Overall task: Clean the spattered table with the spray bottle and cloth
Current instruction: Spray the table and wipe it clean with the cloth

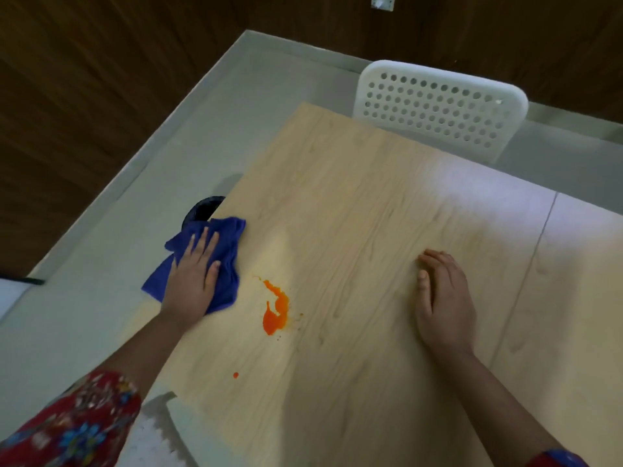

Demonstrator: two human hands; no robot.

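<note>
- Head view: my left hand (194,281) lies flat on the blue cloth (220,261), fingers (202,244) spread wide and pressing it down at the left edge of the light wood worktop (354,203); part of the cloth hangs over that edge.
- My right hand (443,298) rests palm down on the bare worktop, fingers (438,261) close together, holding nothing.
- An orange spill (276,311) sits between my hands, just beside the cloth, with a small orange drop (235,375) nearer me.
- A white perforated chair (441,106) stands at the far side.
</note>
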